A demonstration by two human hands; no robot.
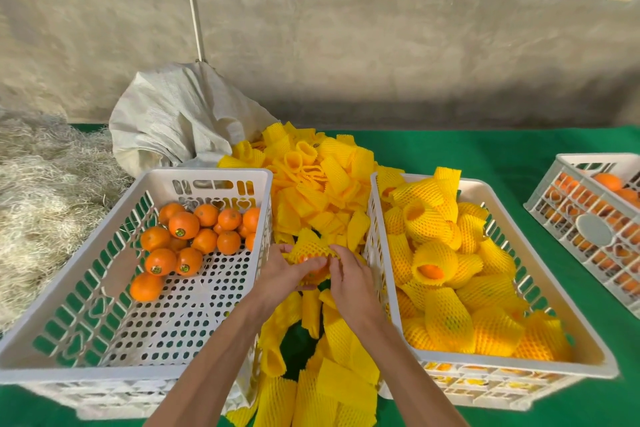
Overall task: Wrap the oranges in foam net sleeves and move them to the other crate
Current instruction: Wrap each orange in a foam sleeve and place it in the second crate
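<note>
Head view: both hands work 1 orange into a sleeve, in the gap between the 2 crates.

The left hand (pixel 282 274) cups the orange (pixel 313 269) while the right hand (pixel 349 279) pinches the sleeve (pixel 310 246) over it, above the loose sleeves (pixel 322 184), so the full right crate (pixel 498 199) sits just beside for dropping; bare oranges wait in the left crate (pixel 145 180).

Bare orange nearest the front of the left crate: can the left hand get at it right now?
Probably not yet: the left hand is holding an orange being sleeved. The path looks free, since that bare orange lies uncovered in the open-topped left crate.
</note>
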